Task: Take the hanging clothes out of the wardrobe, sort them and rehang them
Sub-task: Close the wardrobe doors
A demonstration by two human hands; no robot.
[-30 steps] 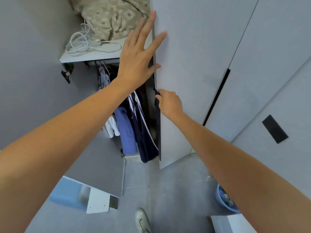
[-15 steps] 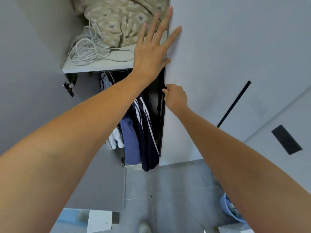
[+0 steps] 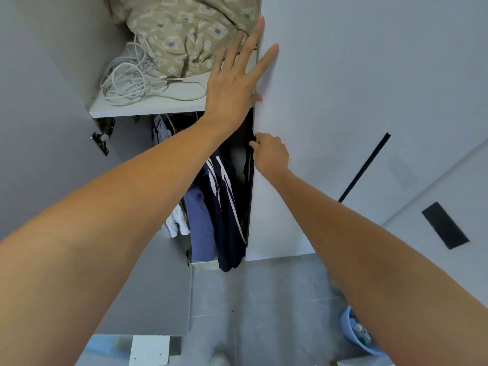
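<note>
The grey wardrobe stands partly open, its left door (image 3: 39,128) swung wide. Inside hang a navy garment with white stripes (image 3: 227,207), a blue shirt (image 3: 199,220), a white piece (image 3: 177,223) and a pale shirt (image 3: 159,129) further back. My left hand (image 3: 235,83) lies flat, fingers spread, against the edge of the right door (image 3: 330,101). Lower down, my right hand (image 3: 270,154) curls its fingers around that door's dark edge handle (image 3: 250,180).
On the upper shelf (image 3: 148,107) lie a coil of white cable (image 3: 126,80) and a beige patterned duvet (image 3: 190,33). A light blue basin (image 3: 353,331) sits on the grey tiled floor at the right. A white shoe (image 3: 219,359) shows at the bottom.
The view has drawn closer and shifted, so the shelf and clothes appear further right. Both hands stay on the right door's edge in much the same grip.
</note>
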